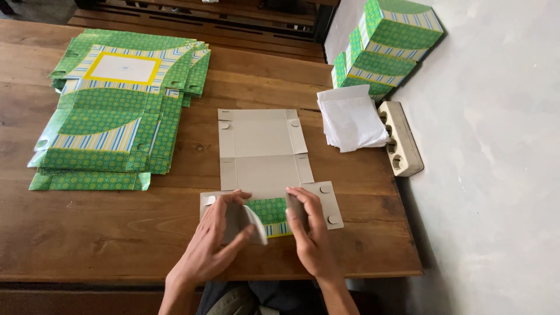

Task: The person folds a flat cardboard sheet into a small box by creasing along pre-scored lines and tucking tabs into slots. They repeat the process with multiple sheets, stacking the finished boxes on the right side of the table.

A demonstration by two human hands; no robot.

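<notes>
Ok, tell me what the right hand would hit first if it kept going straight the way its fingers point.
The right hand points up the table, away from the person. Its fingers already press the near flap of the flat grey box blank; going on, it would likely slide over that blank's open panels.

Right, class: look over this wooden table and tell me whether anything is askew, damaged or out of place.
Mostly orderly. The stack of flat green cartons is fanned unevenly, edges not lined up. Both hands, left and right, bend flaps of the grey box blank; nothing looks torn or spilled.
</notes>
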